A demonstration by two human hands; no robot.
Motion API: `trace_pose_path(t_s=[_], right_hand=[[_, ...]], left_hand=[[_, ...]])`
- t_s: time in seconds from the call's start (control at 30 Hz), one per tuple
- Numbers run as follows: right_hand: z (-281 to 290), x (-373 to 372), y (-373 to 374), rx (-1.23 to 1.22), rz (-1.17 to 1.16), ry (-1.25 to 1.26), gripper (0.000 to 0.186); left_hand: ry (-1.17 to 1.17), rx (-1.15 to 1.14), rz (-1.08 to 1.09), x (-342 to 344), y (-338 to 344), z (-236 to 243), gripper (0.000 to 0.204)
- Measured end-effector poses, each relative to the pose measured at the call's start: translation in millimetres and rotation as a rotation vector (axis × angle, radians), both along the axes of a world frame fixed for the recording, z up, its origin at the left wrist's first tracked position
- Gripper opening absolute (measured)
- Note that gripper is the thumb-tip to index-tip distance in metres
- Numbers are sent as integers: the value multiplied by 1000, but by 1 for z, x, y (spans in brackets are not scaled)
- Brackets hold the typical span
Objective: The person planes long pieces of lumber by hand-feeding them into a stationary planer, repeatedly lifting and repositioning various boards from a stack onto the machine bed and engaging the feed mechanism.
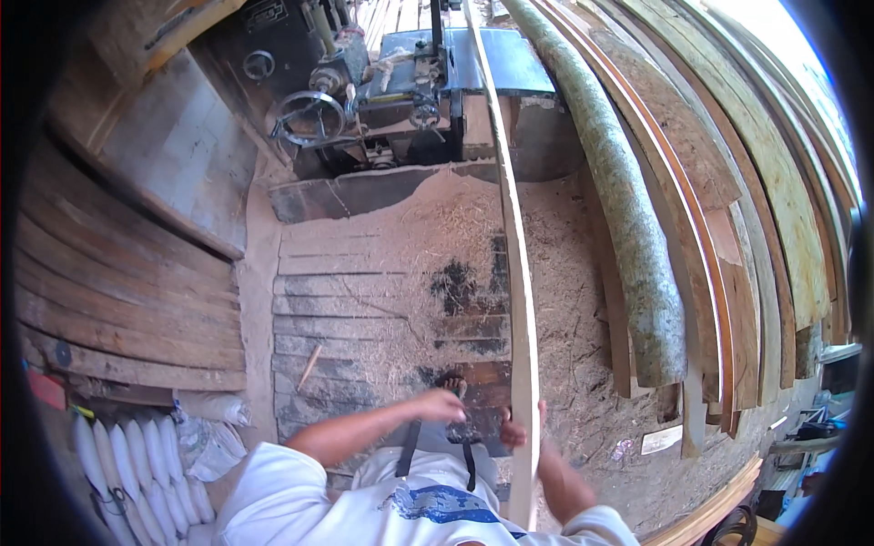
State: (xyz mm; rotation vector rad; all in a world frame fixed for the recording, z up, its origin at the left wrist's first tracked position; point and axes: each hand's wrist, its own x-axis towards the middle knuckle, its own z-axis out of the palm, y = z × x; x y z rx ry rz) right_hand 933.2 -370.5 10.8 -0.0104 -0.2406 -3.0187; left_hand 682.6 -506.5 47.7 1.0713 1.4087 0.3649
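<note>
A long, narrow pale board (521,300) runs from beside my body up to the blue-grey table (510,62) of a woodworking machine. My right hand (515,431) is wrapped round the near part of this board, its fingers showing on the left edge. To the left of the board, in front of my waist, my left hand (441,406) is held apart from it with curled fingers. What those fingers hold, if anything, is too small to make out. The board's far end reaches past the machine's upright post.
The machine has a handwheel (309,118). Sawdust (455,205) is heaped before it over a slatted wooden floor (328,318). A bark-covered log (628,200) and stacked planks (774,182) line the right. Stacked boards (127,273) and white sacks (137,464) stand left.
</note>
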Motion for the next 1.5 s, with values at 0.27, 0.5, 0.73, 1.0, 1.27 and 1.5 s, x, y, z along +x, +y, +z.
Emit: trace_pose_path(t_s=[0.27,0.5,0.73,1.0,1.27,1.5], right_hand=[[-5,289,-231,320,96,-454,86],[111,428,-458,1595,329,-1545,51],[156,460,-561,1677,142,-1985,82],[160,393,-498,1419,378,-1979,75],[131,326,-430,1425,453,-1806,70],[108,328,-413,1543,381,-1718,67]], left_hand=[[-218,-86,850,22,19,18,56],[-501,-137,1138,158,62,9,77],[-1650,-63,682,244,-15,8,75],[-1346,-77,959,218,1,9,91],[-633,52,1157,142,81,-47,68],[-421,-67,1115,244,-66,-61,51]])
